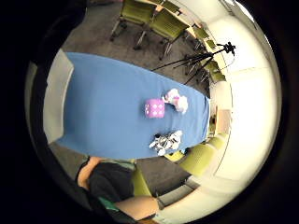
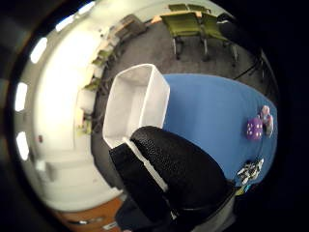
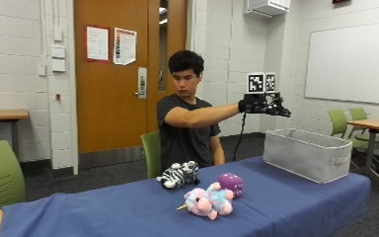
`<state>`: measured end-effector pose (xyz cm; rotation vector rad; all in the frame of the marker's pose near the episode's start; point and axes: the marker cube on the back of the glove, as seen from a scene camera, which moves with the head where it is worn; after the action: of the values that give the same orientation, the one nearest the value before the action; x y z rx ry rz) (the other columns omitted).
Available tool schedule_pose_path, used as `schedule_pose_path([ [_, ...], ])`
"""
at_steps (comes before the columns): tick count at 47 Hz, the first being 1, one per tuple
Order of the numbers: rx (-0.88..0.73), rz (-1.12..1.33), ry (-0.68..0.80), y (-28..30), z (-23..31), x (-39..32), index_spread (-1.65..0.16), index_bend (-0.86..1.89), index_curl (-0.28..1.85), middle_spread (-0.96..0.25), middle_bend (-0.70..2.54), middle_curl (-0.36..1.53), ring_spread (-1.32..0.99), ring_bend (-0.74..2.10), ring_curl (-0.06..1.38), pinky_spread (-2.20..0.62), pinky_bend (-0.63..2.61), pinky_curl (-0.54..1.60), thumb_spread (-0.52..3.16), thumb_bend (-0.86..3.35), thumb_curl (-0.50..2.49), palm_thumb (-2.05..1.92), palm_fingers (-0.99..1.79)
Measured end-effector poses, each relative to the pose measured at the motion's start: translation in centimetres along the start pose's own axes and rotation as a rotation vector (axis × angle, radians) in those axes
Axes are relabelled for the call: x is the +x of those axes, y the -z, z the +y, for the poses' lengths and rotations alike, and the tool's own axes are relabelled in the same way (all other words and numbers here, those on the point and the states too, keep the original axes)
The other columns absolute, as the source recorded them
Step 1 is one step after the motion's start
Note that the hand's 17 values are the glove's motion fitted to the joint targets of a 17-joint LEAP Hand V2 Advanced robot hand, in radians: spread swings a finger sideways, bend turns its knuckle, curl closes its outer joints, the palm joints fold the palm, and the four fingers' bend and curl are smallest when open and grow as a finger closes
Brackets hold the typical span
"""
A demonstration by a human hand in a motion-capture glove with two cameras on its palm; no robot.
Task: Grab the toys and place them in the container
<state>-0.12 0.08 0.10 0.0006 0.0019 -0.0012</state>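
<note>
I am seeing the gloved right hand (image 3: pixel 263 104) raised in the air above the grey container (image 3: pixel 308 153), fingers relaxed and gripping nothing. Three toys are lying on the blue worktop (image 3: pixel 110 207): zebra (image 3: pixel 179 174) at 11 o'clock of the unicorn (image 3: pixel 206 201), purple dice (image 3: pixel 231 183) at its 1 o'clock.

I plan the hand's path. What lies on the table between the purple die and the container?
Only bare blue cloth between die and container, per outside view.
</note>
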Motion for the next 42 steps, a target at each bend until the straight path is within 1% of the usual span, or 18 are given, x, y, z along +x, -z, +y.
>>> schedule_pose_path([
  [4, 0.000, -0.002, 0.004, -0.2, -0.1, 0.2, -0.13, 0.21, 0.08, -0.06, 0.23, 0.07, -0.16, 0.20, 0.04, -0.08, 0.39, 0.12, 0.58, -0.11, 0.00, -0.17, 0.25],
  [9, -0.002, -0.003, 0.014, -0.3, 0.0, 0.3, -0.17, 0.20, 0.13, -0.08, 0.23, 0.11, -0.22, 0.19, 0.06, -0.10, 0.41, 0.16, 0.79, -0.11, 0.00, -0.17, 0.23],
  [21, 0.012, 0.037, 0.003, -0.6, 0.3, 1.5, -0.22, 0.19, 0.21, -0.10, 0.23, 0.18, -0.29, 0.20, 0.10, -0.13, 0.41, 0.21, 1.00, -0.11, 0.02, -0.17, 0.20],
  [25, 0.031, 0.083, -0.029, -0.8, 0.5, 4.0, -0.22, 0.19, 0.23, -0.11, 0.23, 0.20, -0.31, 0.20, 0.12, -0.13, 0.41, 0.23, 1.02, -0.11, 0.02, -0.17, 0.20],
  [32, 0.033, 0.112, -0.119, -2.3, 0.7, 10.6, -0.24, 0.18, 0.26, -0.12, 0.23, 0.23, -0.33, 0.22, 0.14, -0.14, 0.42, 0.25, 1.05, -0.11, 0.02, -0.17, 0.21],
  [38, 0.024, 0.105, -0.175, -5.0, 1.0, 15.3, -0.25, 0.18, 0.28, -0.12, 0.22, 0.25, -0.34, 0.23, 0.16, -0.14, 0.44, 0.27, 1.07, -0.11, 0.02, -0.17, 0.22],
  [42, -0.004, 0.082, -0.197, -8.0, 1.2, 17.8, -0.25, 0.18, 0.29, -0.13, 0.22, 0.26, -0.35, 0.24, 0.17, -0.15, 0.45, 0.28, 1.07, -0.11, 0.03, -0.17, 0.23],
])
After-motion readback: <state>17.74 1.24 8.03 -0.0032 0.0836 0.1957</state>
